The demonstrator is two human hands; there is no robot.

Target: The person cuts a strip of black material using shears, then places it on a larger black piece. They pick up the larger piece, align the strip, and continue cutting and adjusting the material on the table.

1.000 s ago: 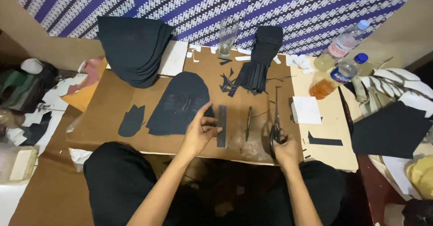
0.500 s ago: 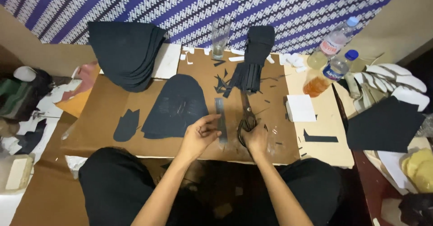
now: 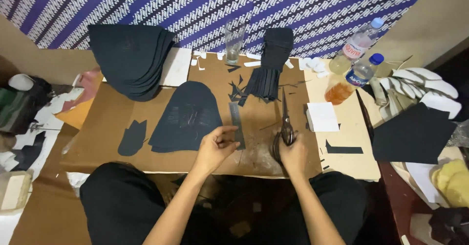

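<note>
Left hand: the left hand (image 3: 215,149), centre of frame, pinches the near end of a strip (image 3: 237,125), fingers curled on it, so the strip lies flat and pointing away up the frame.
Right hand: the right hand (image 3: 293,154), just right of centre, is closed around the handles of the scissors (image 3: 285,122); the blades lie shut on the desk (image 3: 161,159), tips pointing up the frame, alongside the strip.
Strip: dark, narrow, on the brown sheet between the cut shape and the scissors.
Cut shape: a dark hood-like piece (image 3: 185,118) lies left of the strip, within the left hand's reach; a small piece (image 3: 132,137) sits further left.
Stacks: a pile of dark pieces (image 3: 129,59) upper left, a bundle of strips (image 3: 268,64) upper centre, kept clear of the working spot.
Drinks: a glass (image 3: 234,39) and two bottles (image 3: 354,64) stand at the far edge.
</note>
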